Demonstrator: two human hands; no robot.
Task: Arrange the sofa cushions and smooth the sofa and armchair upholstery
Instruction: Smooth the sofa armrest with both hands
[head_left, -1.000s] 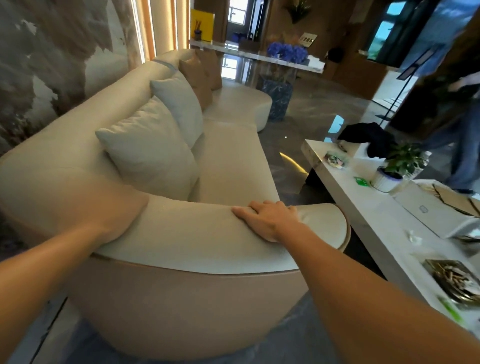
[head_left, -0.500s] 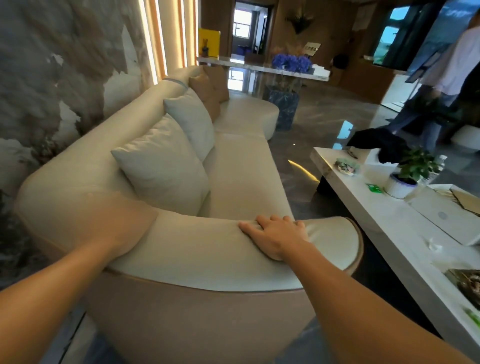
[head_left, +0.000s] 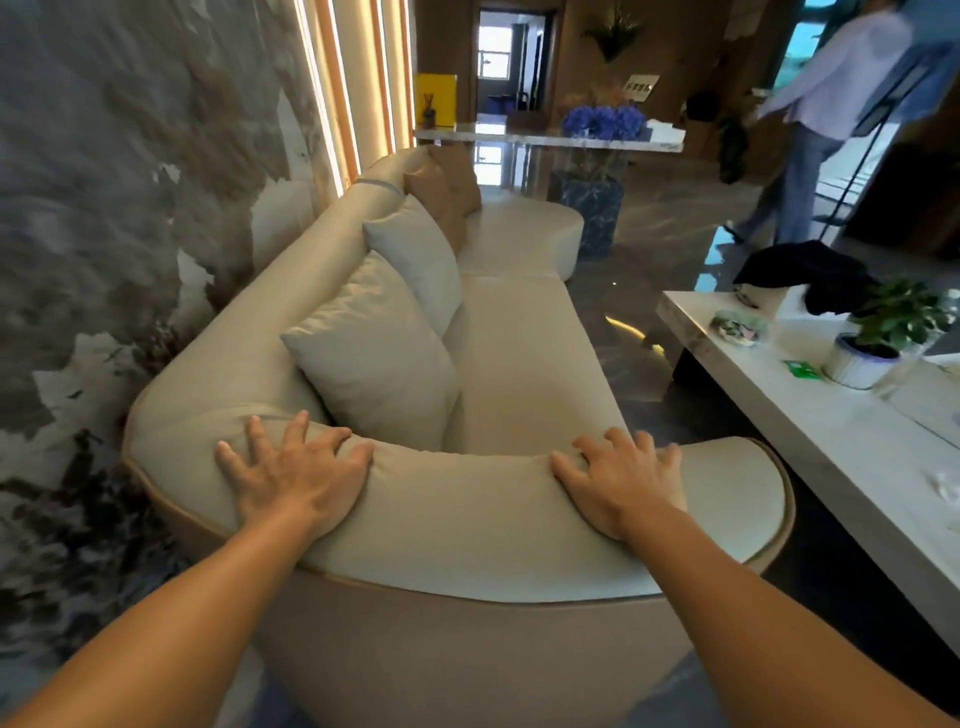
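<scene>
A long cream sofa (head_left: 524, 358) runs away from me along the left wall. Both my hands lie flat, fingers spread, on its padded near armrest (head_left: 457, 514): my left hand (head_left: 293, 475) near the back corner, my right hand (head_left: 621, 480) toward the front end. Two cream cushions lean against the backrest, the near one (head_left: 374, 358) just beyond the armrest, the second (head_left: 418, 257) behind it. Tan cushions (head_left: 449, 189) stand at the far end.
A white low table (head_left: 810, 441) stands to the right with a potted plant (head_left: 878, 332), dark cloth (head_left: 800, 270) and small items. A person (head_left: 815, 119) walks at the back right. A marble console with blue flowers (head_left: 602, 122) stands behind the sofa's far end.
My left hand has come into full view, flat on the armrest near the back corner. My right hand slid slightly toward the armrest's front end. The view rose, and the person walked further left.
</scene>
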